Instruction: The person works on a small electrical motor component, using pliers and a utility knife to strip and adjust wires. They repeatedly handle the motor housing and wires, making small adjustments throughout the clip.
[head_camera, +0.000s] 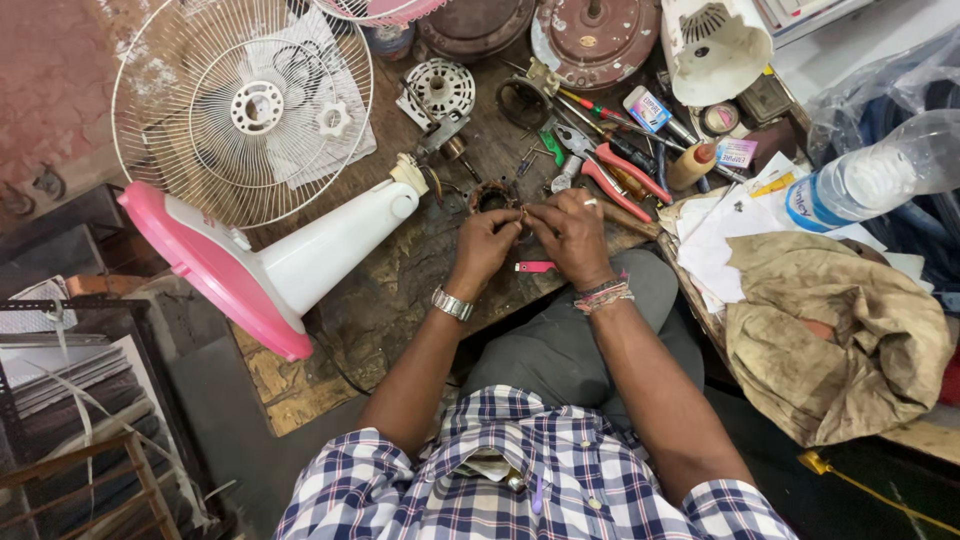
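Observation:
Both hands meet at the middle of a worn wooden bench (400, 290). My left hand (488, 240), with a metal watch at the wrist, and my right hand (570, 235), with a ring and thread bracelets, pinch something small between their fingertips; I cannot tell what it is. Just beyond the fingers sits a round copper-wound motor coil (494, 196). A small pink tool (535, 266) lies on the bench under my right hand. A white and pink fan stand (290, 262) lies on its side to the left.
A white wire fan guard (242, 105) rests at the far left. Red-handled pliers (612, 172), screwdrivers and small tins crowd the far right. Brown motor housings (590, 40) stand at the back. A plastic bottle (870, 178), papers and a dirty cloth (840, 330) lie to the right.

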